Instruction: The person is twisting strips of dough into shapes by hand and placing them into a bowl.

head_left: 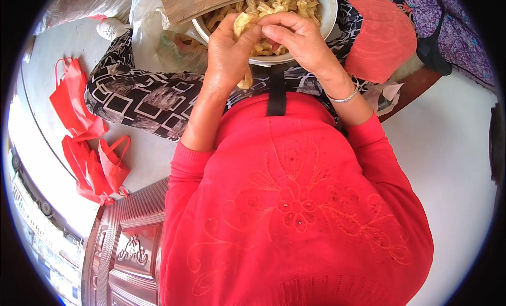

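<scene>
My left hand (227, 57) is closed around a long, soft, pale yellow strip (244, 25). One part of it bulges above the thumb, and its lower end hangs below the hand. Close beside it, my right hand (304, 44) has its thumb and fingers pinched together near the left fingertips. What lies in that pinch is too hidden to make out. Both hands are over a wide metal basin (330, 15) heaped with short, yellowish knotted pieces (295, 5). The basin rests at my lap.
A wooden board (203, 1) lies across the basin's far left side. Clear plastic bags (150, 19) are left of it, and a red mesh cloth (380, 37) is on the right. Red bags (78, 98) lie on the floor at the left, near a dark carved door panel (138, 248).
</scene>
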### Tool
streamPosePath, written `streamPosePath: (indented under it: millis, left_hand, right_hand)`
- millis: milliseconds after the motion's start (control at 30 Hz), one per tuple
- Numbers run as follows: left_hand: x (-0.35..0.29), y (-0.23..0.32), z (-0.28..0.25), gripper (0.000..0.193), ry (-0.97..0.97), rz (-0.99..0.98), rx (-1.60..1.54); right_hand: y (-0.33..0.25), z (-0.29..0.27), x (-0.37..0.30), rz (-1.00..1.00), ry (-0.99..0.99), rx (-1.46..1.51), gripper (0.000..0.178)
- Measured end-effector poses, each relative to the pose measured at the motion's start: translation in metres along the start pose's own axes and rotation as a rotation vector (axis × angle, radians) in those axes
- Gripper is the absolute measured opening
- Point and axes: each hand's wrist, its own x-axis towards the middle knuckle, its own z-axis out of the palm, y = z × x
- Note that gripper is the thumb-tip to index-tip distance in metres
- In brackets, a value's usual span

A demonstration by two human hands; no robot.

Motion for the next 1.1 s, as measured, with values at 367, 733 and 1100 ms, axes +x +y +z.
streamPosePath:
  millis: [367, 733, 1100]
  left_hand:
    - [-0.008, -0.002, -0.005, 0.018, -0.069, -0.048, 0.237]
    - [-0.022, -0.008, -0.004, 0.023, -0.294, -0.401, 0.253]
    - [-0.018, -0.017, 0.032, 0.022, -0.487, -0.185, 0.454]
  right_hand:
    - [0.011, -0.006, -0.010, 0.000, -0.047, 0.163, 0.027]
    - [-0.006, -0.012, -0.002, -0.736, 0.223, -0.655, 0.040]
    - [0.006, -0.033, -0.031, -0.489, 0.176, -0.932, 0.024]
